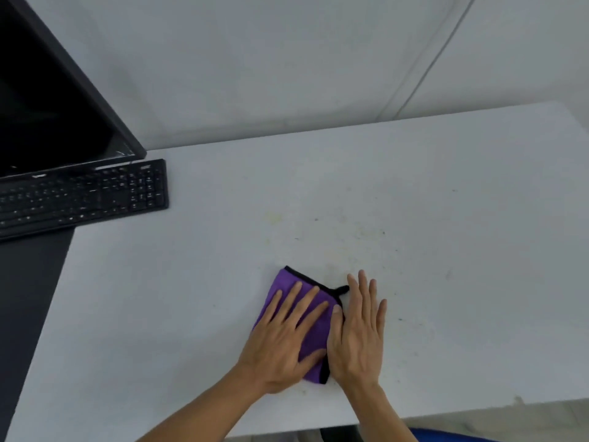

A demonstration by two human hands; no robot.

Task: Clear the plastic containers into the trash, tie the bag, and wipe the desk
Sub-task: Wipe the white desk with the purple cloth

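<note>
White worktop, yellowish stains and dark specks mid-surface. Purple cloth with black edging lies flat near front edge. Black keyboard far left, monitor just behind it.

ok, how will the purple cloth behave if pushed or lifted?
The purple cloth lies folded flat, so probably floppy and light; lifted, it likely unfolds. Under the left hand it should slide on the smooth desk, perhaps bunching.
</note>
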